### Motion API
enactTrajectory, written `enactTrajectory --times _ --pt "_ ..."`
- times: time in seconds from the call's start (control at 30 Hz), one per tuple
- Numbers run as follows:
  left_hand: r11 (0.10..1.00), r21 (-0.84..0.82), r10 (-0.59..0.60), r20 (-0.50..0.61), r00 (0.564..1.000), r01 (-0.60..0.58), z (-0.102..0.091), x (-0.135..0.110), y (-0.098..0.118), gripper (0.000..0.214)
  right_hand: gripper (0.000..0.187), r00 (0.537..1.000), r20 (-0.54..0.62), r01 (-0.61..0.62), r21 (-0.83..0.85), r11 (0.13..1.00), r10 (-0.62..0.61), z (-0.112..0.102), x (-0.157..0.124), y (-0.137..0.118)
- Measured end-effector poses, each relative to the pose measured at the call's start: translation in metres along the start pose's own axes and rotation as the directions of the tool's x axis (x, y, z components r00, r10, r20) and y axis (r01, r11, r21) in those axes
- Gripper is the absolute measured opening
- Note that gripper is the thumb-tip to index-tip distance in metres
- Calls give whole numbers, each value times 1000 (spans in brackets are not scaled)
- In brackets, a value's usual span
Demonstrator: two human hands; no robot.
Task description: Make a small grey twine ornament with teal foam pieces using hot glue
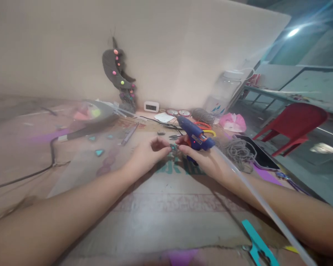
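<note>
In the middle of the work surface my left hand and my right hand meet, each closed with thumb and fingertips pinching. Between them is a small teal and grey piece, partly hidden by the fingertips. A blue glue gun sits at my right hand, nozzle pointing up and left; how the fingers lie on its handle is hidden. Its long translucent glue stick runs back over my right forearm. Left of my left hand lie small teal triangles, the nearest one grey-edged.
A grey yarn tangle, a phone and a pink plastic bag lie at right. Scissors, a small clock and a jug stand farther back. A teal clamp is near right; a cord runs left.
</note>
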State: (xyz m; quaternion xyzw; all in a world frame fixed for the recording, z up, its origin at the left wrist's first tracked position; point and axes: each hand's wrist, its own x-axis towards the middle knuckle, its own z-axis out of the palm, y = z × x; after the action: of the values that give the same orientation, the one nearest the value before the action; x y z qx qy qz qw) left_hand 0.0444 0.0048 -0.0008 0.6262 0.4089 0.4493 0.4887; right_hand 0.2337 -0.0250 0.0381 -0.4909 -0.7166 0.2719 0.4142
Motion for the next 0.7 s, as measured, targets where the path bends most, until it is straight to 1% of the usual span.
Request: enactTrajectory --times 0.13,0.2,0.3,0.4,0.53,0.63,0.7 --pt "999 -15 32 20 999 -32 2 -2 3 15 12 1000 -12 4 -33 999 -4 0 -4 -5" --pt "999 -25 34 14 999 -34 3 -2 5 14 13 1000 23 3 -54 999 -2 0 -4 -5" --pt "999 -50 1 14 1000 -1 3 -3 7 16 15 997 68 -14 -87 996 20 1 -5 -1" --pt "996 -84 -32 41 999 35 3 -3 8 20 18 998 53 -19 -103 995 24 2 -6 4" --pt "999 -18 -34 97 995 36 3 -5 10 16 16 999 33 16 -106 994 -12 2 -6 4" --pt "999 17 -29 45 999 28 2 -6 12 16 15 995 99 -18 -56 998 23 5 -7 5" --pt "999 26 -23 11 1000 23 2 -6 12 15 16 994 105 -36 7 999 35 8 -7 9"
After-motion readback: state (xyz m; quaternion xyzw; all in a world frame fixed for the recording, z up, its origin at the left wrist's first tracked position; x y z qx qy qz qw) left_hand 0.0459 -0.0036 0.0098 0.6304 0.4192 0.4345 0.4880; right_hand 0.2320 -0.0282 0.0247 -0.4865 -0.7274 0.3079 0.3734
